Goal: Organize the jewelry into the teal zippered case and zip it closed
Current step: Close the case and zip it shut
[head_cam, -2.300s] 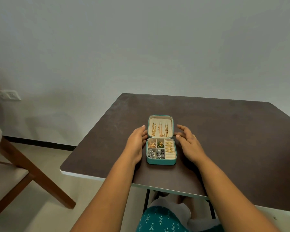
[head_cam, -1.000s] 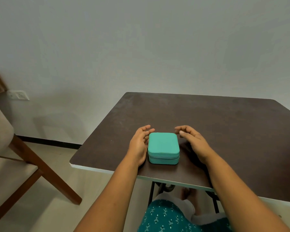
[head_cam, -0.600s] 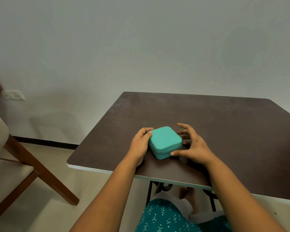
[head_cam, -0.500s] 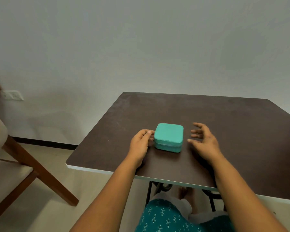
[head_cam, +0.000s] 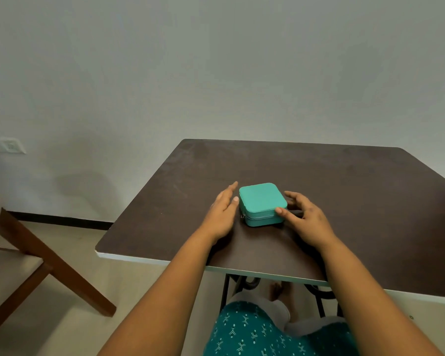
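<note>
The teal zippered case [head_cam: 262, 201] lies on the dark table [head_cam: 344, 191] with its lid down, turned slightly askew. A zip line runs along its front side, and a small zipper pull [head_cam: 242, 216] hangs at the front left corner. No jewelry is visible; the case hides its contents. My left hand [head_cam: 222, 214] lies flat with straight fingers against the case's left side, thumb tip touching it. My right hand [head_cam: 302, 218] cups the case's right corner, thumb on the front right edge and fingers curved round the right side.
A wooden chair [head_cam: 23, 253] with a pale cushion stands to the left of the table. The table's white front edge [head_cam: 152, 260] runs close to my lap. A wall socket [head_cam: 9, 145] sits low on the left wall.
The case was open showing jewelry, then its lid came down. Both hands have since turned it on the table, and the right hand has come back onto its right corner.
</note>
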